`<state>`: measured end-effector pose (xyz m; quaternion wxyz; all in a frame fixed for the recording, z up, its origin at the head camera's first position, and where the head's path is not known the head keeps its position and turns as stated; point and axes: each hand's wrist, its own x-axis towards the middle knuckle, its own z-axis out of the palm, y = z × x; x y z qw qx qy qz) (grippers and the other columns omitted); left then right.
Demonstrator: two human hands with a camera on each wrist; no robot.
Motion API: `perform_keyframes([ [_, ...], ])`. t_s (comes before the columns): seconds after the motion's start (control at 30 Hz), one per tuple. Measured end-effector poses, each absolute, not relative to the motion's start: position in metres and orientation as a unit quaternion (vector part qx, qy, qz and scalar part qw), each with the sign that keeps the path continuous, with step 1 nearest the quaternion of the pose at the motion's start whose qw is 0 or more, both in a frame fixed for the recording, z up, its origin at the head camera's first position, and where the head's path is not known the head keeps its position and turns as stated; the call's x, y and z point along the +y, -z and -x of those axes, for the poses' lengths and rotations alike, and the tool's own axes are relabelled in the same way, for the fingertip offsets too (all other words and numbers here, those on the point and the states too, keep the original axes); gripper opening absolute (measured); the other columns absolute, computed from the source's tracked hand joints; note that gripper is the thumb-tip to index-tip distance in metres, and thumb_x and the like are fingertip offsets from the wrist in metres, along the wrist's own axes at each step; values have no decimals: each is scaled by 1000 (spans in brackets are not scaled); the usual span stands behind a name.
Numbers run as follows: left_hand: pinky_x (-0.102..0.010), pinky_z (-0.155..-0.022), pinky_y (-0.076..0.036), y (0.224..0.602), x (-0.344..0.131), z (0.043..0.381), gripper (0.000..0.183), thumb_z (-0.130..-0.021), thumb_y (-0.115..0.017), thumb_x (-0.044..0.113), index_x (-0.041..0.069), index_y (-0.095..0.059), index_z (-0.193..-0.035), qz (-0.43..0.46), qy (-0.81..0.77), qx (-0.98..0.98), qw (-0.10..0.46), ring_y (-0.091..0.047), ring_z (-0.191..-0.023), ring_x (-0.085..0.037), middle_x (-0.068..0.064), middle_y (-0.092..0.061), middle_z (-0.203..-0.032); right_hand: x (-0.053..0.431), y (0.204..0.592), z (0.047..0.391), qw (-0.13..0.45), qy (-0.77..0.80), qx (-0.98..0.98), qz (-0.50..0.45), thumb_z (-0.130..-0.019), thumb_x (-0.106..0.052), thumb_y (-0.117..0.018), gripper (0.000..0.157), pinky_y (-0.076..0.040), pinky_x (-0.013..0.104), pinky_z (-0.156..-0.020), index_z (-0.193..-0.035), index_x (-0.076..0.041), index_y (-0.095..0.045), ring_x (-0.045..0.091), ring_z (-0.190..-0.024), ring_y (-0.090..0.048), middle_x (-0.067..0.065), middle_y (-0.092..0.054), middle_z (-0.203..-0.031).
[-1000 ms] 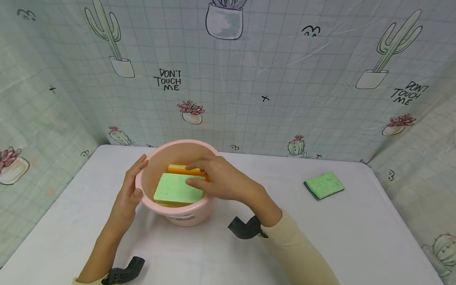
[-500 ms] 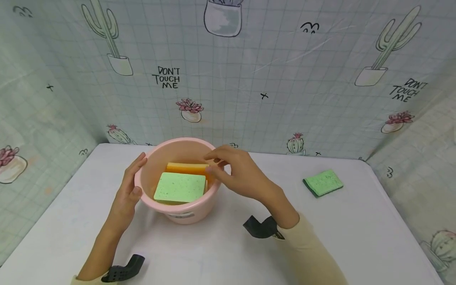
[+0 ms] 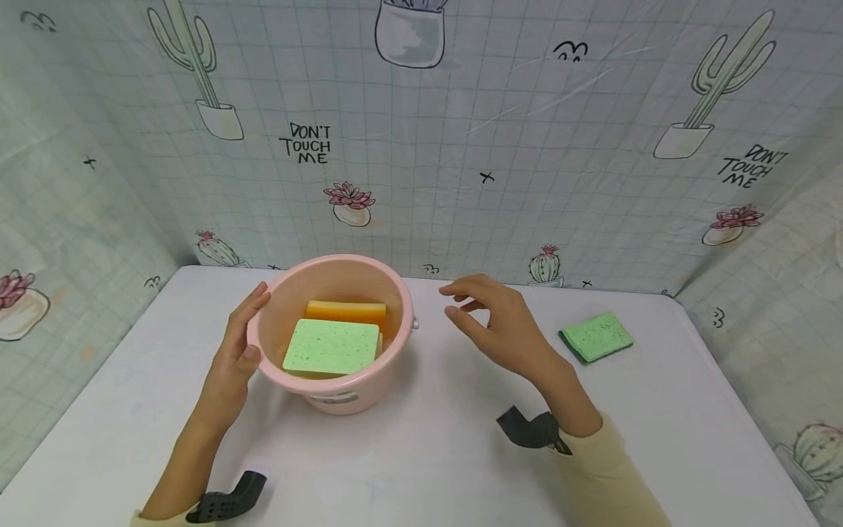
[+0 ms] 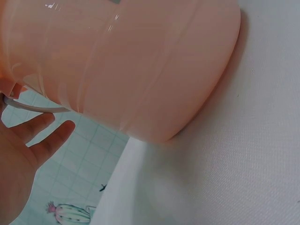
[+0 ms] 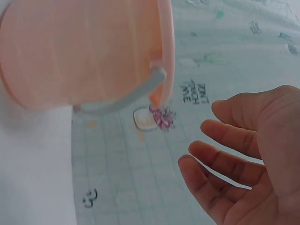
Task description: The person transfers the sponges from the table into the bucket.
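Observation:
A pink bucket stands on the white table. Inside it, a light green sponge lies over an orange-yellow sponge; anything beneath them is hidden. My left hand rests with extended fingers along the bucket's left rim, and the left wrist view has those fingers close to its grey handle. To the right of the bucket, my right hand hovers over the table, fingers loosely bent and holding nothing. Its fingers are apart from the bucket in the right wrist view.
Another green sponge, dark on its underside, lies on the right part of the table. A patterned cloth with cactus drawings hangs behind the table and along both sides.
My right hand has come out of the bucket and moved right, away from it, with nothing in it. The left hand stays at the rim; the sponges in the bucket lie as before.

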<state>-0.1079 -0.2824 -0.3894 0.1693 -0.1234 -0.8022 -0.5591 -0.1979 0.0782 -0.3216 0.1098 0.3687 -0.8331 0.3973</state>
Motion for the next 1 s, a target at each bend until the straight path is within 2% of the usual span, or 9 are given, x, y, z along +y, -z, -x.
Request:
perform_keyframes([
  [0.3, -20, -104, -30, 388, -282, 108, 56, -100, -44, 33, 17, -27, -151, 125, 549, -808, 172, -15, -143, -20, 1, -14, -158, 122, 342, 202, 146, -412, -837, -328, -89, -8, -68, 28, -54, 31, -79, -117, -7, -66, 17, -98, -61, 1, -63, -115],
  [0.6, -22, -105, -29, 389, -282, 107, 57, -99, -44, 33, 17, -27, -151, 125, 555, -805, 169, -15, -143, -19, 1, -14, -158, 164, 357, 203, 165, -375, -873, -263, -89, -7, -67, 30, -54, 36, -79, -120, -10, -65, 21, -99, -61, 3, -64, -115],
  [0.67, -22, -105, -29, 388, -282, 108, 57, -99, -44, 32, 17, -27, -151, 126, 553, -806, 171, -15, -143, -20, 1, -14, -158, 174, 361, 204, 167, -365, -883, -243, -90, -9, -67, 31, -54, 33, -79, -121, -10, -65, 21, -100, -61, 4, -64, -116],
  [0.87, -19, -102, -32, 387, -282, 107, 56, -99, -45, 32, 17, -28, -151, 121, 550, -807, 176, -16, -142, -19, 2, -15, -158, 203, 363, 206, 179, -361, -896, -186, -93, -13, -63, 30, -42, 7, -80, -122, -7, -63, 20, -102, -58, 7, -62, -117],
  [1.0, -18, -102, -32, 388, -282, 108, 56, -99, -43, 31, 18, -28, -151, 121, 552, -807, 171, -16, -142, -19, 2, -15, -158, 220, 362, 205, 187, -358, -900, -165, -93, -14, -63, 31, -39, 5, -79, -123, -7, -63, 22, -102, -57, 8, -62, -118],
])
